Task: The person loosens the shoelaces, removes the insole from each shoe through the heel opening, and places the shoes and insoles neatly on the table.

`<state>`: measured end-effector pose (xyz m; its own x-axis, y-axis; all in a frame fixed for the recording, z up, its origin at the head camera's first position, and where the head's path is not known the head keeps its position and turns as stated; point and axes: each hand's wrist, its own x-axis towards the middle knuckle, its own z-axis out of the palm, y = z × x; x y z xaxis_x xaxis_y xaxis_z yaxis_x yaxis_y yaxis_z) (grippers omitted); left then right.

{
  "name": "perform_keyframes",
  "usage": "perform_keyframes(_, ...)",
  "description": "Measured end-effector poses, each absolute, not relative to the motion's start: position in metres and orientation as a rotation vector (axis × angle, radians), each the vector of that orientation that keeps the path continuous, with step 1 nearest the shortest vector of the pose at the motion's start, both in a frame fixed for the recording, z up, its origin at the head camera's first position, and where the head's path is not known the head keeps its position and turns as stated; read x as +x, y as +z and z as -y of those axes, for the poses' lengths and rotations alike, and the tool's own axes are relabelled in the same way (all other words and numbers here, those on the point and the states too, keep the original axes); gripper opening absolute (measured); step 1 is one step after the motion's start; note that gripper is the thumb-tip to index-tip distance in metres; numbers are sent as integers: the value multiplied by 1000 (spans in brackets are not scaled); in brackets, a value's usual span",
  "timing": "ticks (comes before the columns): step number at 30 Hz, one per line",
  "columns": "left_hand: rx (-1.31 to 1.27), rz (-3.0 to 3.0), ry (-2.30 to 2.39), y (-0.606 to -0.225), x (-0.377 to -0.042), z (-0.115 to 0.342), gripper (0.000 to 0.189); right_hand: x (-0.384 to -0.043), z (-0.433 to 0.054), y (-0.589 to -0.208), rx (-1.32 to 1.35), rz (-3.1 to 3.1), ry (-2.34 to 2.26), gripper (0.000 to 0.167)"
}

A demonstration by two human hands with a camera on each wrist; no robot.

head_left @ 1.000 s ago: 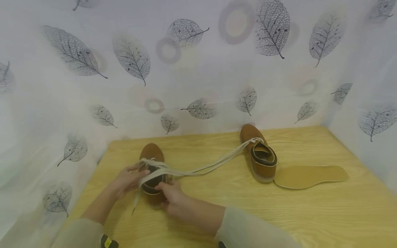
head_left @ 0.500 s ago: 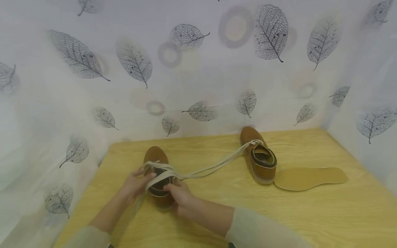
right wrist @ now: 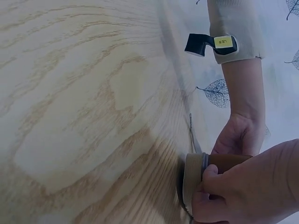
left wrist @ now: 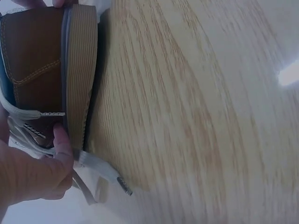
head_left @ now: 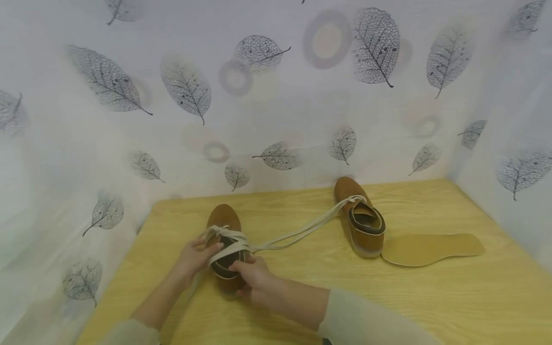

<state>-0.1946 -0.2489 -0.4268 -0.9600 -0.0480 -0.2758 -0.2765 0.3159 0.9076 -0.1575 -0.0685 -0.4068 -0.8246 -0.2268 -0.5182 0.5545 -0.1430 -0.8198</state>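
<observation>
A brown shoe [head_left: 223, 218] with a dark lining and a ribbed pale sole sits on the left of the table, toe pointing away. My left hand [head_left: 194, 261] grips its left side, thumb over the opening's edge; in the left wrist view, a fingertip of that hand [left wrist: 37, 172] presses low on the upper beside the laces. My right hand [head_left: 260, 280] holds the shoe's right side near the heel, its thumb at the collar. Loose cream laces [head_left: 233, 247] lie across the shoe's opening. Lace ends with wrapped tips [left wrist: 122, 184] hang beside the sole [left wrist: 79, 74].
A second brown shoe [head_left: 366, 242] stands at the back right, its long laces [head_left: 297, 235] stretching left across the table [head_left: 388, 306] toward the first shoe. Beside it lies a flat tan insole [head_left: 431, 249]. A leaf-print curtain [head_left: 276, 105] encloses the back and sides.
The held shoe and both hands have shifted a little to the right. The laces over its opening moved along with it. The second shoe and the insole stay put.
</observation>
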Motion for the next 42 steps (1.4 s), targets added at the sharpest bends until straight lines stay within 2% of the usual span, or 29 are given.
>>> perform_keyframes(10, -102, -2746, 1494, -425, -199, 249, 78, -162, 55, -408, 278, -1669, -1898, 48)
perform_keyframes(16, 24, -2839, 1439, -424, -194, 246, 70, -166, 43, -410, 177, -1693, -1828, 36)
perform_keyframes(20, 19, -2931, 1306, -421, -188, 241, 65, -168, 36, -413, 129, -1726, -1797, 33)
perform_keyframes(24, 6, -2939, 1217, -419, -185, 239, 71, -170, 28, -413, 63, -1753, -1753, 33)
perform_keyframes(31, 380, -2928, 1134, -423, -188, 244, 89, -170, 10, -406, -31, -1794, -1654, 37)
perform_keyframes(42, 660, -2985, 822, -427, -182, 235, 75, -172, -13, -404, -154, -1873, -1534, 38)
